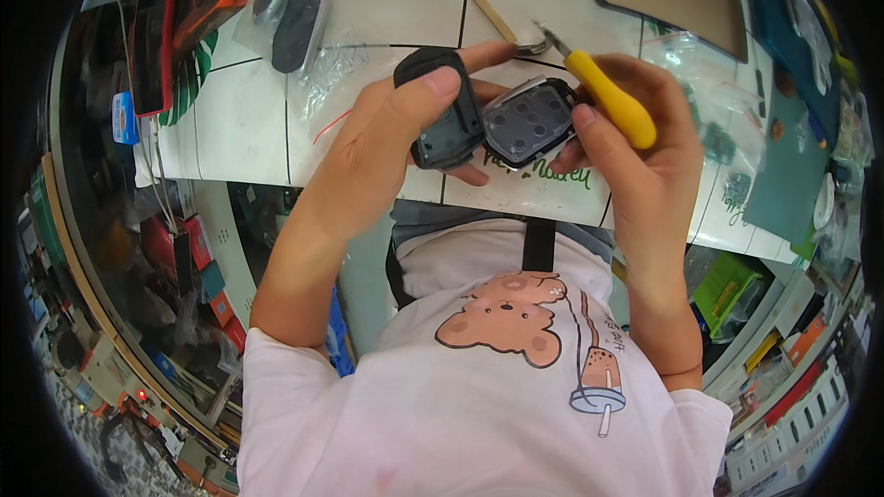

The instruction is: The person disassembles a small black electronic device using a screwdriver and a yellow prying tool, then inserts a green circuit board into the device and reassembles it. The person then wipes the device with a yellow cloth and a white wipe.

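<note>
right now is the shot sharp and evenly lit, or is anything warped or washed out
Head view: the hands, left and right, and the black shell halves are sharp and evenly lit; fisheye bends the table edges toward the dark rim; mild glare on the plastic bags.

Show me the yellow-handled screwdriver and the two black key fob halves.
yellow-handled screwdriver (615,103), head view, mid handle.
left key fob half (449,133), head view, inner face.
right key fob half (529,122), head view, button pad.

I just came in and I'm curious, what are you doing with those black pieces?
A person holds a black key fob shell in the left hand. The right hand holds the other half, with its grey button pad, plus a yellow-handled screwdriver. The two halves are apart, just above a white table. More fobs in plastic bags lie there.
</note>
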A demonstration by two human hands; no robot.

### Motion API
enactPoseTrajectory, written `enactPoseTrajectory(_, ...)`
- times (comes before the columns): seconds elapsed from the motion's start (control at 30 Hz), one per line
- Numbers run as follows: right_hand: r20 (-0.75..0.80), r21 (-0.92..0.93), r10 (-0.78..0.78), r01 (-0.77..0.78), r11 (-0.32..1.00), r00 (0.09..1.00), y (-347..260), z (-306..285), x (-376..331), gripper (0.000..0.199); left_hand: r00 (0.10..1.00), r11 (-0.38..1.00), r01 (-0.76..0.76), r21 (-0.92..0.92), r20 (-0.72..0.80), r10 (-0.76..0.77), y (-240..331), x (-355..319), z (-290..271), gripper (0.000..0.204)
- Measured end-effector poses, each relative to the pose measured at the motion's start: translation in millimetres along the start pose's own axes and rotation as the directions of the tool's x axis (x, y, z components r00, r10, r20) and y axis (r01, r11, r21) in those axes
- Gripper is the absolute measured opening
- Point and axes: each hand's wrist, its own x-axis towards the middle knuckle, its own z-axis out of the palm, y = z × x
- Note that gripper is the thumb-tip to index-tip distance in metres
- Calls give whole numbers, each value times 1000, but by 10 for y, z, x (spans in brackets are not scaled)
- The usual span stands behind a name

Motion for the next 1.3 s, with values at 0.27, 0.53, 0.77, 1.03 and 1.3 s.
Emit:
enactPoseTrajectory(0.27,98,-405,-206,228,886,974,84,-59,9,22,974,820,17,572,-196,117,103,-55,20,25)
enactPoseTrajectory(0.53,-127,-674,-657,421,607,743,-56,-837,-304,24,841,421,-26,907,-208,499,30,-140,108,27)
enactPoseTrajectory(0.77,-264,-874,-790,209,438,553,-69,-1841,-428,23,800,298,-11,954,-170,575,72,-190,297,34)
enactPoseTrajectory(1.03,-336,-872,-742,106,478,580,104,-2076,-408,26,886,52,-228,972,185,425,90,-169,355,71)
enactPoseTrajectory(1.3,-178,-946,-622,41,321,762,201,-2231,-344,46,880,-9,-313,950,293,374,30,-31,200,66)
